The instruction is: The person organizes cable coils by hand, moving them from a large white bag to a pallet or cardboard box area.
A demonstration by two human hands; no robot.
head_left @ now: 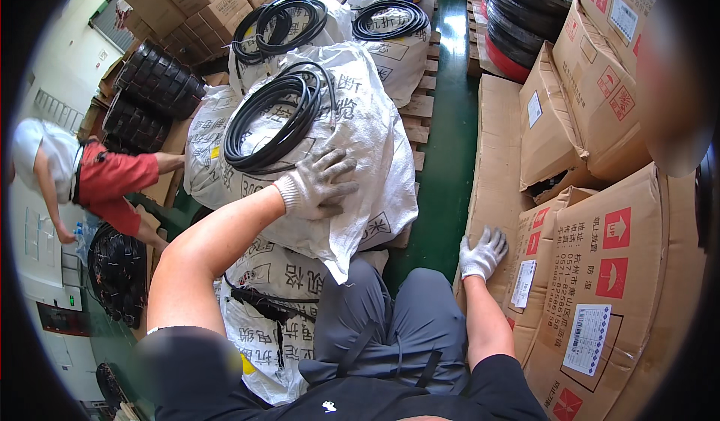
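Observation:
My left hand [321,185], in a pale knitted glove, lies with fingers spread on a large white woven sack [367,125]. Just beyond its fingertips and wrist, a loose coil of black cable [241,137] rests on top of that sack. My right hand [482,254], gloved the same way, leans with parted fingers on a long brown cardboard carton [496,143] at my right side. Neither hand grips anything. Below the left forearm, another white sack [259,331] is torn, and black cable shows through the tear.
Stacked cartons [592,271] line the right side. Further black coils [390,20] sit on sacks at the back, near wooden pallets [420,110]. A green floor strip [442,158] runs between sacks and cartons. At left, a person in red shorts [120,173] bends beside wrapped black coils [161,76].

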